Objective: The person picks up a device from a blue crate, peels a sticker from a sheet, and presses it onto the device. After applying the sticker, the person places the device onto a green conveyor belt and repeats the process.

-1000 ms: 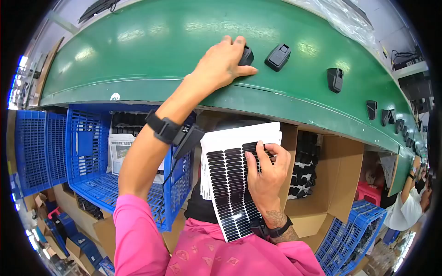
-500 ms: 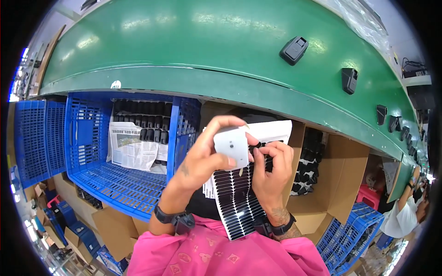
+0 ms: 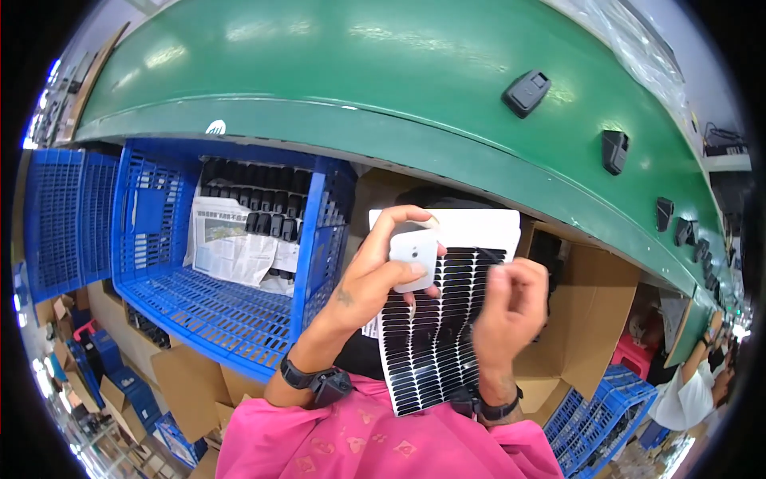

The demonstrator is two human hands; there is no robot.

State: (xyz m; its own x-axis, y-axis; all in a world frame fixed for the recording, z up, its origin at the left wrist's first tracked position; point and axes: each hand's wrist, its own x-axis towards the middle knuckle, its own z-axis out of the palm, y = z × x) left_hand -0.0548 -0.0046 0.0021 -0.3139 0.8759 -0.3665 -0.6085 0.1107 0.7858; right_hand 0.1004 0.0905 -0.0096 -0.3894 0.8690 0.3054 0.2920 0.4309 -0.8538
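My left hand [image 3: 369,275] grips a small white plastic case [image 3: 413,260] with rounded corners and a small dark hole in its face. A pale thin strip hangs just under it. Below the case, a white sheet with rows of black strip stickers [image 3: 431,351] lies against my lap. My right hand [image 3: 512,307] is closed in a pinch to the right of the sheet, somewhat blurred. At its fingertips shows a slanted, dark, thin strip sticker [image 3: 488,255], apparently pinched there. The sheet's upper part [image 3: 479,229] is bare white.
A blue crate [image 3: 207,323] with rows of black parts and newspaper stands on the left. An open cardboard box [image 3: 594,311] is on the right. Several black devices [image 3: 527,93] sit along the green bench [image 3: 319,72]. At far right a person in white [image 3: 686,391] is at work.
My right hand has moved right, away from the white case, with a dark strip at its fingertips. The left hand with the case has shifted slightly right, and more of the sheet shows.
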